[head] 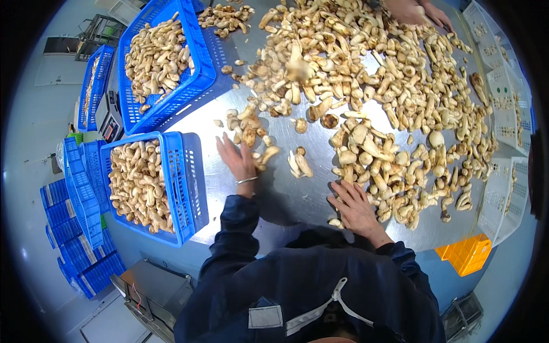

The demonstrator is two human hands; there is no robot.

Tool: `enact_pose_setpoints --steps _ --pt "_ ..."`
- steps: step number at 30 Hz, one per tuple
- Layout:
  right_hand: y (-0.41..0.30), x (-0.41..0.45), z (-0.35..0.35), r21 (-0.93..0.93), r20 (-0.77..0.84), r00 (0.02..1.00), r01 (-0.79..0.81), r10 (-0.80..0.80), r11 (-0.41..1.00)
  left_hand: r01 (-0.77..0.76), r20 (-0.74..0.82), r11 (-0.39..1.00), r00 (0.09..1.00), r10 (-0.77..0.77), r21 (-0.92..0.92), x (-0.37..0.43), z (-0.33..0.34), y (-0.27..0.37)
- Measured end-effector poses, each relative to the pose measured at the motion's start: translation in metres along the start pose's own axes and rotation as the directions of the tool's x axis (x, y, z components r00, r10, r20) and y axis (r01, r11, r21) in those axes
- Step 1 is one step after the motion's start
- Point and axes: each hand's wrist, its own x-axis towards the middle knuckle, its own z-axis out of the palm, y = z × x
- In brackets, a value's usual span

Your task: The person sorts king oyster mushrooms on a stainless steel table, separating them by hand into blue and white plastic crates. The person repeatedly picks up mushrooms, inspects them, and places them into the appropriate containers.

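Note:
Many pale brown mushrooms lie heaped over a stainless steel table. My left hand, with a bracelet at the wrist, is spread beside a small group of mushrooms, its fingers apart and no mushroom in its grasp. On the right, my right hand rests with spread fingers at the near edge of a larger heap; what lies under its palm is hidden. A few mushrooms lie between the hands. One mushroom above the pile is blurred.
Blue plastic crates full of mushrooms stand at the left, near a digital scale. White perforated baskets line the right edge. An orange crate is below the table's right corner. Another person's hands are at the far right.

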Motion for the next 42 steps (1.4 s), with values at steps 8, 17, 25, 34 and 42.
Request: enact_pose_setpoints --steps 8,17,25,34,42 --pt "0.025 0.083 -0.049 -0.062 -0.273 0.962 -0.041 0.022 0.997 -0.261 0.256 0.91 0.901 0.349 -0.322 0.105 0.095 0.076" --pt "0.022 0.152 -0.103 -0.153 -0.321 0.946 -0.093 0.04 0.984 -0.156 -0.04 0.956 0.984 0.171 0.25 0.145 0.033 -0.025" --pt "0.022 0.266 -0.043 -0.195 -0.18 0.976 0.089 -0.125 0.977 -0.075 0.291 0.951 0.942 0.166 -0.298 0.032 0.062 0.05" --pt "0.121 0.153 -0.132 -0.536 -0.293 0.951 -0.248 0.098 0.807 -0.45 0.544 0.762 0.534 0.647 -0.465 0.012 0.042 0.118" --pt "0.126 0.046 -0.155 -0.391 -0.545 0.806 -0.487 0.23 0.781 -0.374 -0.024 0.926 0.927 0.375 0.045 0.199 0.104 0.001"
